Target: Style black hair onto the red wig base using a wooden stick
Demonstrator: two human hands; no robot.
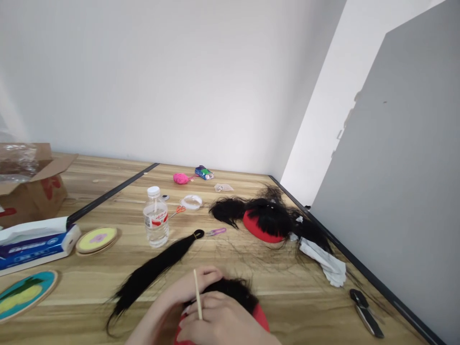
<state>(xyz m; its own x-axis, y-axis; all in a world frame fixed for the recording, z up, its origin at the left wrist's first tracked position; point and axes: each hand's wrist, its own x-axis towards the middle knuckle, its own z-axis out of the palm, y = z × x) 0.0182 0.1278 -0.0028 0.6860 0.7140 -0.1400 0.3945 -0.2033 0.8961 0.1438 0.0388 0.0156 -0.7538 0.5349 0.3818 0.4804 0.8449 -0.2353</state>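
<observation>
At the bottom centre a red rounded base (261, 316) bears black hair (235, 290), both partly covered by my hands. My right hand (219, 318) is closed round a thin pale stick (198, 294) that points up; its lower end is hidden. Just behind it, my left hand (196, 282) curls against the far left side of the hair, gripping it, with most fingertips out of sight. A long tied bundle of black hair (156, 268) lies to the left of my hands. Near its tied end are small purple snips (216, 231).
Farther right sits another red base (257, 229) with black hair, beside a crumpled white cloth (325, 261) and a black-handled tool (365, 311). On the left are a water bottle (156, 220), embroidery hoops (97, 239), a tissue pack (39, 249) and a cardboard box (39, 191).
</observation>
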